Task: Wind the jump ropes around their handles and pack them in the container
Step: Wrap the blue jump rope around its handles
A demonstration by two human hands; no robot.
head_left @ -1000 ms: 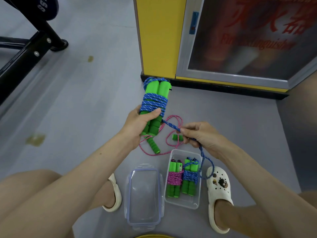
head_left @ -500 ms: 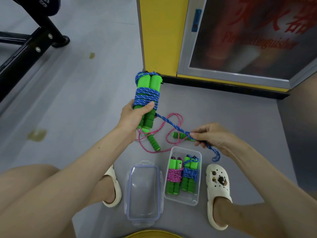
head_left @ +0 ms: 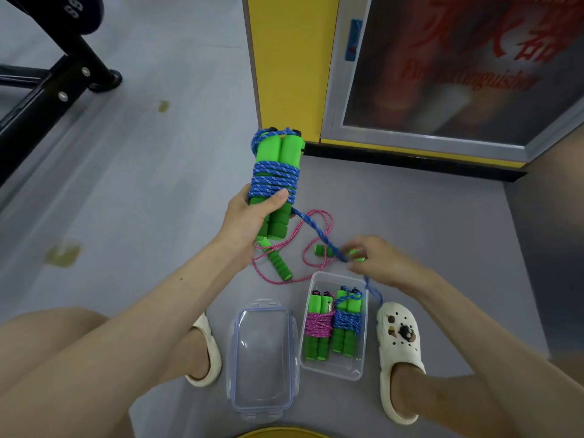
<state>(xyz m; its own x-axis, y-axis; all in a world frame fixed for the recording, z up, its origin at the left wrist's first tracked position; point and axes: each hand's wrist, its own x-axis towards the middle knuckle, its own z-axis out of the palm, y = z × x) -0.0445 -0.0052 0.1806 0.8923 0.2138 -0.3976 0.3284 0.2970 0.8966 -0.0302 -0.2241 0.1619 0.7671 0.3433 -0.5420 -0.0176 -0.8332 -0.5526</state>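
Note:
My left hand (head_left: pixel 252 213) grips a pair of green handles (head_left: pixel 278 159) held upright, with blue rope (head_left: pixel 274 181) coiled around their middle. A loose tail of that blue rope (head_left: pixel 319 235) runs down and right to my right hand (head_left: pixel 376 263), which pinches it just above the container. The clear container (head_left: pixel 357 371) sits on the floor between my feet. It holds a pink-wound bundle (head_left: pixel 319 324) and a blue-wound bundle (head_left: pixel 347 317) side by side. An unwound pink rope (head_left: pixel 316 248) with green handles (head_left: pixel 279 267) lies on the floor beyond the container.
The container's clear lid (head_left: pixel 262 355) lies on the floor left of it. My white clogs (head_left: pixel 399 349) flank both. A yellow fire-extinguisher cabinet (head_left: pixel 284 67) stands ahead, and a black metal frame (head_left: pixel 47 90) is at the far left.
My left hand has stayed raised with the bundle. My right hand slid lower along the blue tail, toward the container, and looks blurred from motion.

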